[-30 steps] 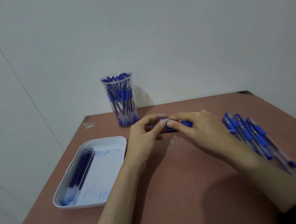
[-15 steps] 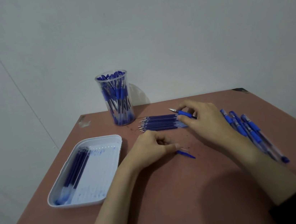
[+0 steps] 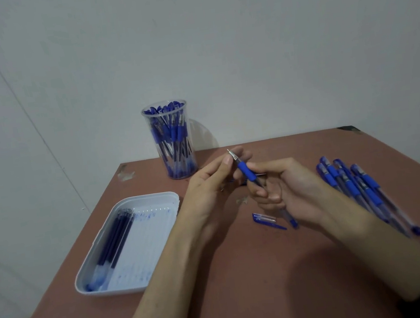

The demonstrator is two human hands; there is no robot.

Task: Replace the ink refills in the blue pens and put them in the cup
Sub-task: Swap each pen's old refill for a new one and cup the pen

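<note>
Pen (image 3: 247,174): held above the surface (image 3: 247,287), between both hands. Its long axis runs 5 o'clock to 11 o'clock, with the metal tip at the 11 o'clock end.

My right hand (image 3: 293,193) is curled round the clear barrel just behind the blue rubber grip sleeve. My left hand (image 3: 207,188) pinches the metal nose at the tip, and is the nearer hand to that end. I judge that the next move is unscrewing the nose, which means twisting about that long axis.

Cap (image 3: 266,220): off the pen, lying on the surface at 6 o'clock from the hands. It is blue, smooth plastic.

Cup (image 3: 172,147): clear, upright, packed with pens, at 11 o'clock.

Tray (image 3: 145,247): white, ink-smeared, at 8 o'clock. It holds thin dark refills (image 3: 115,238).

Loose pens (image 3: 359,187): fanned out at 3 o'clock.
</note>
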